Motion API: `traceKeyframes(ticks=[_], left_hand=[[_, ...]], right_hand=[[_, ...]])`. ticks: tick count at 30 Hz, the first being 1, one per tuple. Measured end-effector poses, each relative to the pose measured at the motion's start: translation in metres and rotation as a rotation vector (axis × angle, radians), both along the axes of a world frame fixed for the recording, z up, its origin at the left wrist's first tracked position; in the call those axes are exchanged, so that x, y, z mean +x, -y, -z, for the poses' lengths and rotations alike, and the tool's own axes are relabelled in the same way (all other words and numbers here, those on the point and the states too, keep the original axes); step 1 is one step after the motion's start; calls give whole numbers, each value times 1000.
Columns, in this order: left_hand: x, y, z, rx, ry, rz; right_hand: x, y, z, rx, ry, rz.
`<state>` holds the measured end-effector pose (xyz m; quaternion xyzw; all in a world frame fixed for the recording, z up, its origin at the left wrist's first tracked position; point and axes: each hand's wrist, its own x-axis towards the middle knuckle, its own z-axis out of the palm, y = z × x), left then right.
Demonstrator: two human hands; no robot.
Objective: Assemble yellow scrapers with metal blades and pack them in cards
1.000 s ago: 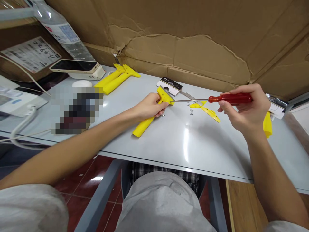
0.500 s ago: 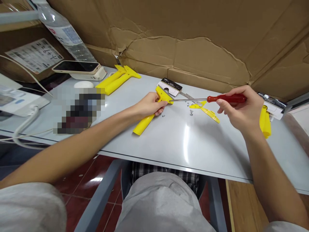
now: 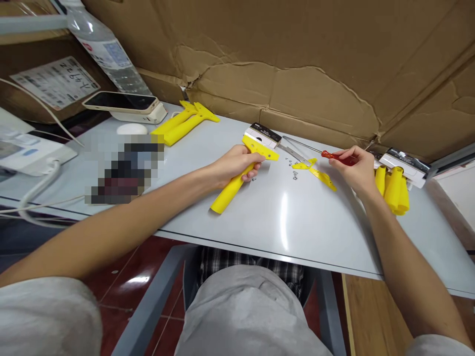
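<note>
My left hand [image 3: 239, 165] is closed around the neck of a yellow scraper handle [image 3: 227, 197], whose wide head points up and away from me. In my right hand [image 3: 358, 170] is a screwdriver [image 3: 328, 155] with a red grip. Its long shaft points left, and the tip is apart from the scraper, behind its head. Between my hands lie several small screws [image 3: 295, 174], a yellow clamp piece [image 3: 323, 179] and a thin metal strip [image 3: 292, 153]. A black-and-white card package [image 3: 264, 133] lies just behind the scraper head.
More yellow scraper handles lie at the back left [image 3: 181, 126] and at the right [image 3: 394, 193], beside another package [image 3: 405, 165]. A phone [image 3: 120, 101], a water bottle [image 3: 111, 54] and a white power strip [image 3: 33, 153] occupy the left. Cardboard [image 3: 315, 94] walls the table's back.
The screwdriver tip has come off the scraper head and swung away toward the back. My right hand has moved slightly left, and the scraper's head has turned a little.
</note>
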<state>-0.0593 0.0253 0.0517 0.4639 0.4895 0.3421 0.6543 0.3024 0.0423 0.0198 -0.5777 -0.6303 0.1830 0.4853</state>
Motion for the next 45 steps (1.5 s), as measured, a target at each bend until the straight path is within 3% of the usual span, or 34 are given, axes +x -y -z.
traceKeyframes(ticks=[5, 11, 19, 26, 38, 45], left_hand=[[0, -2, 4, -16, 26, 5], [1, -3, 12, 14, 24, 41], [5, -1, 15, 86, -3, 59], [9, 1, 16, 129, -78, 51], [9, 7, 8, 125, -171, 74], [7, 8, 12, 137, -112, 142]], right_hand=[[10, -7, 8, -19, 458, -48], [7, -8, 5, -87, 587, -45], [-32, 12, 5, 148, 683, -89], [-64, 26, 17, 169, 903, -225], [-69, 26, 17, 153, 866, -248], [-68, 26, 16, 105, 813, -247]])
